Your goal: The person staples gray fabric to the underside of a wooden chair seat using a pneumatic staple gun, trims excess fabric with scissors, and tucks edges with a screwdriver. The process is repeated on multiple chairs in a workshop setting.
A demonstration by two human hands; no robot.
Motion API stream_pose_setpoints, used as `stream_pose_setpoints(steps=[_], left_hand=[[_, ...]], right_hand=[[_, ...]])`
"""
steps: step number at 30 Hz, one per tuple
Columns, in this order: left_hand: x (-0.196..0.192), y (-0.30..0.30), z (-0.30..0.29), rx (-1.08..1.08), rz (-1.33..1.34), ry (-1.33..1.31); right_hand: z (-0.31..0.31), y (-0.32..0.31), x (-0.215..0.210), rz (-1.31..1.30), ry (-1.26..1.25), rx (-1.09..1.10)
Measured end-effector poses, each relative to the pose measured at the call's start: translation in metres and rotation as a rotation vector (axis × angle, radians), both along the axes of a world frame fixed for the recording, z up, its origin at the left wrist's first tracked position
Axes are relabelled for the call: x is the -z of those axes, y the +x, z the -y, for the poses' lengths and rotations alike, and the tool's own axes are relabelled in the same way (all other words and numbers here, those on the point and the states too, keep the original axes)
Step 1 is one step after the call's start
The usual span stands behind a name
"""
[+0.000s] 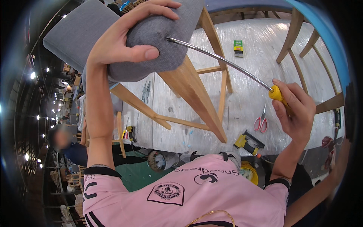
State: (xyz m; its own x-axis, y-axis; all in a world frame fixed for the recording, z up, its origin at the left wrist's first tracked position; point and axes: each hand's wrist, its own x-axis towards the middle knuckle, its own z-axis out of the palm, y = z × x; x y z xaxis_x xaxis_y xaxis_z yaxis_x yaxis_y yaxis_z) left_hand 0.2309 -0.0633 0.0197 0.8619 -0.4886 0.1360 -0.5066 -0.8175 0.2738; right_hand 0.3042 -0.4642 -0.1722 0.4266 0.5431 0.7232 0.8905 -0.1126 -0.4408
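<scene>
A grey upholstered chair (pixel 189 22) with wooden legs (pixel 196 96) is tilted in front of me. My left hand (pixel 124 39) grips the padded corner of its seat, thumb along the near side and fingers spread over the top. My right hand (pixel 297 108) is closed around the yellow handle of a screwdriver (pixel 227 62). Its long metal shaft runs up and left to the seat corner. The tip touches the grey fabric at a small pucker between my left thumb and fingers; whether it has gone into the cloth I cannot tell.
Red-handled scissors (pixel 261 124) and a yellow-black staple gun (pixel 248 143) lie on the plastic-covered table (pixel 249 90). A small green-yellow box (pixel 238 48) lies farther back. Another wooden chair frame (pixel 293 36) stands at right. Below are a bucket (pixel 160 160) and a yellow container (pixel 249 172). A person (pixel 72 145) is at left.
</scene>
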Motion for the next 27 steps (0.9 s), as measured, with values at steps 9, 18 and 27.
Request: stream_pose_setpoints(steps=[9,18,27], left_hand=[[-0.004,-0.007,0.012,0.080,0.016,0.056],[-0.004,0.003,0.000,0.004,0.034,0.058],[-0.006,0.001,0.007,0.040,0.060,0.047]], right_hand=[[0.014,0.007,-0.008,0.049,0.031,-0.050],[-0.075,-0.095,0.079,-0.608,0.346,-0.133],[-0.151,-0.179,0.094,-1.085,0.524,-0.388]])
